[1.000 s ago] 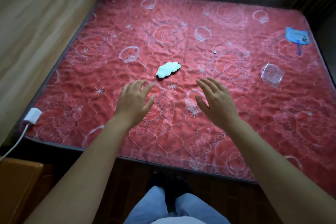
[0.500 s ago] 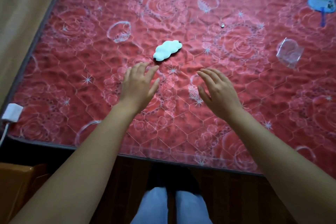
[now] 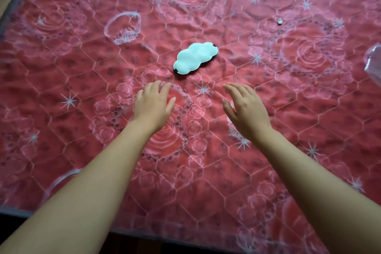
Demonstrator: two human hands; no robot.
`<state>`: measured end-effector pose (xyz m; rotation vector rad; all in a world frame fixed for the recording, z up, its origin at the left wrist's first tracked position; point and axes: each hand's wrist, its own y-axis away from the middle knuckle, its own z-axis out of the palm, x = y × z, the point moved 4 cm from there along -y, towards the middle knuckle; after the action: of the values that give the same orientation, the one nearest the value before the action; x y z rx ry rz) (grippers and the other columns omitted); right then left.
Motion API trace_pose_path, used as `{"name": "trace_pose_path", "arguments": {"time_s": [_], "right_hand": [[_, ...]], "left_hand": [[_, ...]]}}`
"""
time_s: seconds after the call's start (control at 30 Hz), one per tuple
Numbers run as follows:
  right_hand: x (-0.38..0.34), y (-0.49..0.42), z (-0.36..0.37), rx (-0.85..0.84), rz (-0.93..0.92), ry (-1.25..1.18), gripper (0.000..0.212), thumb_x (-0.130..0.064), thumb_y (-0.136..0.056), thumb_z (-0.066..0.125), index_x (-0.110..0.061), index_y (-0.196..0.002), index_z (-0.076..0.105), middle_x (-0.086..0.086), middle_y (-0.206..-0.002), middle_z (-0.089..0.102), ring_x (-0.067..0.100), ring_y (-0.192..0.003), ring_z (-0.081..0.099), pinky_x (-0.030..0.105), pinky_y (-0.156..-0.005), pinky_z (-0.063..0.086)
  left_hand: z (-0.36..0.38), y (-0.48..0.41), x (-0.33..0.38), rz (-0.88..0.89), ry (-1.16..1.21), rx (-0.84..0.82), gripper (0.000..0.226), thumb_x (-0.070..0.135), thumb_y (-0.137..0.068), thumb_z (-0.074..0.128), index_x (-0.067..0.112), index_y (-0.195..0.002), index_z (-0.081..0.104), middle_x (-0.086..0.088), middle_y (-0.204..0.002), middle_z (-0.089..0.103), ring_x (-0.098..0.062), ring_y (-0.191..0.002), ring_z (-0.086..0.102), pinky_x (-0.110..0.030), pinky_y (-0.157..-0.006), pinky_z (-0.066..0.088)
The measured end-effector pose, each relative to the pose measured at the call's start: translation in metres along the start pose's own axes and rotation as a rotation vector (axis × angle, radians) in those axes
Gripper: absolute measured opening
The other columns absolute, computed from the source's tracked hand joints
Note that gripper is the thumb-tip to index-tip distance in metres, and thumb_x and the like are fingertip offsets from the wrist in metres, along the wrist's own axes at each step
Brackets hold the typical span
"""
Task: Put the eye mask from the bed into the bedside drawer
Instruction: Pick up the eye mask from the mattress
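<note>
A pale mint, cloud-shaped eye mask [image 3: 194, 57] with dark strap ends lies flat on the red quilted bed [image 3: 82, 72], near the middle of the view. My left hand [image 3: 153, 105] hovers palm down just below and left of the mask, fingers apart, holding nothing. My right hand [image 3: 246, 109] reaches forward below and right of the mask, fingers spread and empty. Neither hand touches the mask. The bedside drawer is out of view.
A crumpled clear plastic wrapper [image 3: 374, 60] lies at the right edge of the view. A tiny dark and white object [image 3: 279, 20] sits on the cover beyond the mask. The bed's front edge [image 3: 144, 237] runs along the bottom, with dark floor below.
The view has moved in closer over the bed, and both hands have advanced toward the mask. The charger, the cabinet and the blue fan have left the view.
</note>
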<state>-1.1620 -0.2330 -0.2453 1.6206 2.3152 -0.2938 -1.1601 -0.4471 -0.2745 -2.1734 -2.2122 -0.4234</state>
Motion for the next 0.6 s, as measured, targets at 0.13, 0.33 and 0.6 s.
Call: {"name": "trace_pose_path", "arguments": {"time_s": [0.13,0.33,0.6], "right_hand": [[0.02,-0.035,0.05,-0.024,0.068,-0.051,0.039,-0.023,-0.092,0.046,-0.004,-0.126,0.047,0.015,-0.129,0.055,0.031,-0.12,0.046,0.04,-0.099,0.035],[0.043,-0.081,0.099,0.008,0.153,-0.152,0.04,-0.023,-0.093,0.045,-0.004,-0.128,0.045,0.018,-0.129,0.055,0.033,-0.118,0.046,0.037,-0.099,0.032],[0.046,-0.129,0.139,-0.011,0.212,-0.2,0.037,-0.024,-0.091,0.047,-0.003,-0.122,0.048,0.021,-0.121,0.059,0.036,-0.113,0.051,0.044,-0.091,0.041]], "left_hand": [[0.057,-0.045,-0.018,-0.05,-0.058,-0.131,0.058,0.041,-0.091,0.039,0.012,-0.139,0.023,-0.021,-0.147,0.026,-0.035,-0.136,0.021,-0.052,-0.109,0.023],[0.117,-0.085,-0.038,-0.223,-0.008,-0.281,0.077,0.059,-0.087,0.033,0.018,-0.144,0.0,-0.022,-0.154,-0.004,-0.038,-0.141,-0.005,-0.062,-0.11,0.006],[0.149,-0.1,-0.044,-0.304,-0.026,-0.377,0.092,0.065,-0.081,0.039,0.015,-0.143,-0.008,-0.024,-0.152,-0.016,-0.043,-0.139,-0.013,-0.071,-0.104,0.011]]}}
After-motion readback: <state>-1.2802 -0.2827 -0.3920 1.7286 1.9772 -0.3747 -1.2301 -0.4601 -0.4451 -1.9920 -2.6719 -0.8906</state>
